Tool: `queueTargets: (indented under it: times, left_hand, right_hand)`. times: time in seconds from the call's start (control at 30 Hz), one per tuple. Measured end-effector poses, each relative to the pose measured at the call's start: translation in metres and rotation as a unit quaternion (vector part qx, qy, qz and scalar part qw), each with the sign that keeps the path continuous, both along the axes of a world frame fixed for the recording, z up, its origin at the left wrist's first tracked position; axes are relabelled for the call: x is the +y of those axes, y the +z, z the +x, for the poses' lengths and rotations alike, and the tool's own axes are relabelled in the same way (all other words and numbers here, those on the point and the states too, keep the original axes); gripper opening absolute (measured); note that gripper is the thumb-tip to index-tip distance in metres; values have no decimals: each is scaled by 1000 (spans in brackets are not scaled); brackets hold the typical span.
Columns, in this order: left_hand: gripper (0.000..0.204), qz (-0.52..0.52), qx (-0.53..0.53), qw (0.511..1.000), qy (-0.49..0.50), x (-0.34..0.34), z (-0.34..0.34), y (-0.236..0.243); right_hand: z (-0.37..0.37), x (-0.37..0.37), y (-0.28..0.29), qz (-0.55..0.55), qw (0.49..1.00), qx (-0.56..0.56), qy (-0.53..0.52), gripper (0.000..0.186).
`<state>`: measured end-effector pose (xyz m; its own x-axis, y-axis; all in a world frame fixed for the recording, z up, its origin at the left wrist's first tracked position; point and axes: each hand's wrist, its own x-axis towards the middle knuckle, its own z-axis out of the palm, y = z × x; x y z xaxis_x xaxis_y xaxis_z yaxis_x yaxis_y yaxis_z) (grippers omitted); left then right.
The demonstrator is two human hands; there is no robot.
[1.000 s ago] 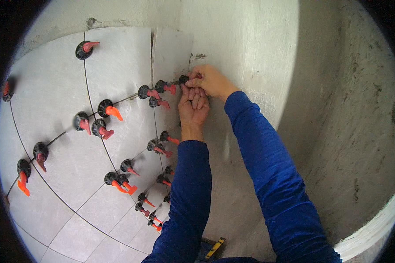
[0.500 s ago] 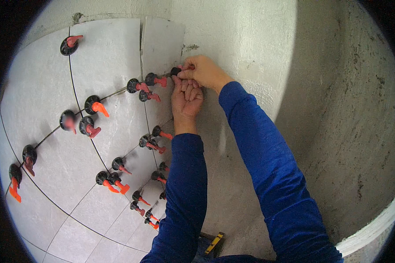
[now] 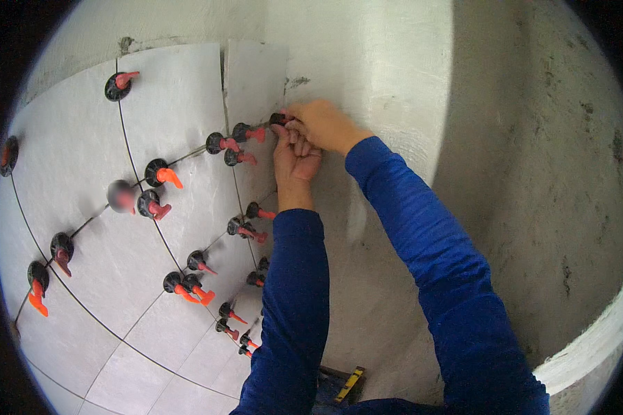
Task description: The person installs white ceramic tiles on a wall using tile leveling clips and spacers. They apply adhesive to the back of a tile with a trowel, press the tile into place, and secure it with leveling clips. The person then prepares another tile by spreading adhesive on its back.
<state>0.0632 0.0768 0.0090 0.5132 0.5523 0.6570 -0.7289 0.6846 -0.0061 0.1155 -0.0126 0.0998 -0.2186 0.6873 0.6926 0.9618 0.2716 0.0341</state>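
Observation:
At the tiled wall's right edge, both hands meet on a tile leveler [image 3: 277, 119] with a black round base and a reddish handle. My right hand [image 3: 331, 128] pinches the handle from the right; its fingers partly cover it. From below, my left hand [image 3: 298, 160] has its thumb against the black base and its other fingers curled in, palm partly facing me. The leveler sits at the joint under a narrow tile strip [image 3: 256, 76]. Just left of it are more levelers, one with a reddish handle [image 3: 255, 133] and another slightly lower [image 3: 241, 157].
Large light-grey tiles [image 3: 169, 93] cover the left wall, with several black-based levelers, such as an orange-handled one [image 3: 162, 173], sticking out along the joints. Bare plastered wall [image 3: 394, 277] lies to the right. A yellow spirit level [image 3: 351, 384] shows low down.
The view has shifted, so the tiles and levelers appear slightly lower and farther right. My right hand has turned a little around the leveler's handle; my left hand stays at its base.

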Motion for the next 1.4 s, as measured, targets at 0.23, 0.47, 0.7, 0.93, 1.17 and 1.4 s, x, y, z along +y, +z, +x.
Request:
queueTargets:
  times: [0.23,0.47,0.7,0.93,1.17,1.4]
  left_hand:
    - [32,3,-28,999,-29,-3,1,3]
    - [30,40,-78,994,-62,-1,3,-2]
    - [27,14,-76,996,-47,-4,6,-1]
    - [31,-12,-22,999,-26,-3,-2,8]
    - [36,-65,11,997,27,-16,-2,25]
    - [21,-147,113,973,135,-27,-5,43]
  right_hand:
    - [4,-1,29,4,931,-352,-98,23]
    - [17,7,32,-3,916,-390,-91,26]
    - [25,6,23,64,905,-418,-48,29]
    - [20,5,24,60,906,-415,-59,25]
    - [20,6,24,51,904,-417,-79,22]
    - [25,9,22,81,883,-458,-63,24]
